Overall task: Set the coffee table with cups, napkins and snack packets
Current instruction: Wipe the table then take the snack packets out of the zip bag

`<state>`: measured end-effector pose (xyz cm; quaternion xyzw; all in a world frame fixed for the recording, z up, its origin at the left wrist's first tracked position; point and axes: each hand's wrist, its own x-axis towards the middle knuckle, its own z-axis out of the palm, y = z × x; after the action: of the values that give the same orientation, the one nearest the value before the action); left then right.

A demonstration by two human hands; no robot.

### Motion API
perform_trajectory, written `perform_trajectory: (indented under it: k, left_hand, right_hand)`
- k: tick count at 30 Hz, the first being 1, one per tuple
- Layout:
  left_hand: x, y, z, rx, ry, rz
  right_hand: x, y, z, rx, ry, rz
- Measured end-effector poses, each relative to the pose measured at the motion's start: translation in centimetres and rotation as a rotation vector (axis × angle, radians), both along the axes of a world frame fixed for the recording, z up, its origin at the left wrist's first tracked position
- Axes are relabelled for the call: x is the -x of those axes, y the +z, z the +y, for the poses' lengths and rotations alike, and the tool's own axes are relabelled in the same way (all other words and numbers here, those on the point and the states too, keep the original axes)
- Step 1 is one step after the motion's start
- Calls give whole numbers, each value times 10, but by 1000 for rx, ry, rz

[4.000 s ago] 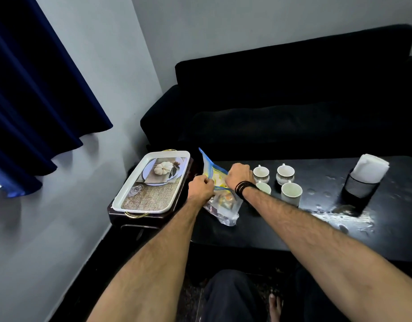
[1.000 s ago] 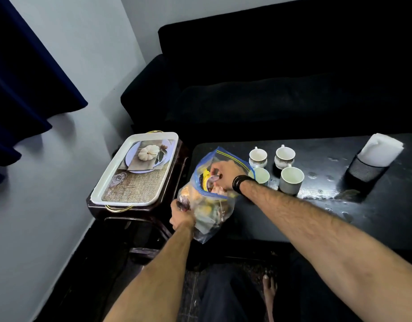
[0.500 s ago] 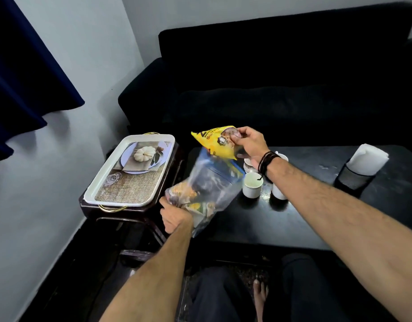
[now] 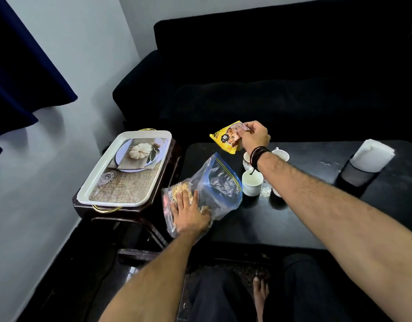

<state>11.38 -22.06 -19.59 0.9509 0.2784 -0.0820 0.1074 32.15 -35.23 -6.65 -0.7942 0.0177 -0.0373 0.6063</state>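
My right hand (image 4: 255, 135) pinches a yellow snack packet (image 4: 226, 137) by its top corner, above the far left part of the black coffee table (image 4: 246, 224). A clear zip bag (image 4: 214, 189) with a blue seal lies at the table's left front edge, with more snack packets inside. My left hand (image 4: 188, 213) lies flat on the bag's lower end, fingers spread. Several white cups (image 4: 252, 182) stand just right of the bag, partly hidden by my right forearm. At the table's right stands a dark holder with white napkins (image 4: 372, 156).
A white tray (image 4: 126, 168) with a pumpkin picture rests on a dark side table left of the coffee table. A black sofa (image 4: 281, 77) runs behind. Dark blue curtain hangs at far left. My legs and a bare foot (image 4: 260, 293) are below the table's front edge.
My right hand drew the yellow packet out of the zip bag and lifted it up and away. My left hand lowered the bag onto the table and flattened on it.
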Motion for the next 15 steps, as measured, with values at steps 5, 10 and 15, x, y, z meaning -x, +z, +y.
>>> perform_trajectory:
  k: [5,10,15]
  left_hand:
    - [7,-5,-1,2,52,-150]
    - [19,-8,1,35,80,-259]
    - [23,-7,2,103,85,-366]
  right_hand:
    - [-10,-11,8,184,-41,-13]
    - [-9,-33,23,376,57,-143]
    - [-6,-56,29,685,319,-49]
